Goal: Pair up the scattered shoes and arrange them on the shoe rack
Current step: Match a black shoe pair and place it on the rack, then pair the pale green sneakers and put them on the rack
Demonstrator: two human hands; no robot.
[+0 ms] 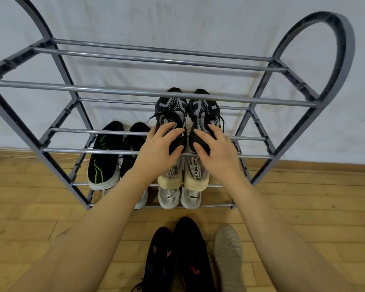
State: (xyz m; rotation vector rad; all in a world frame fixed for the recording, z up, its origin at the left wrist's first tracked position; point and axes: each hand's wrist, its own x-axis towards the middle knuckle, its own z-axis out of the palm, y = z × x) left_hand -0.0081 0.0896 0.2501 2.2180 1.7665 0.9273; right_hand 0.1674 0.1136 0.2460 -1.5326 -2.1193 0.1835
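The left hand [159, 144] and the right hand [212, 148] are each holding the heel of one shoe of the black-and-grey pair [187, 114], each grip curled over the collar, on a middle tier of the shoe rack [148, 92]. To seat them well, they should be pushing both heels evenly until the soles are bridging two rails, toes level. A black pair [177, 256] and a lone grey shoe [228, 253] are waiting on the floor.

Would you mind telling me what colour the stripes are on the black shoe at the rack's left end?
Green, on the black shoe, head view.
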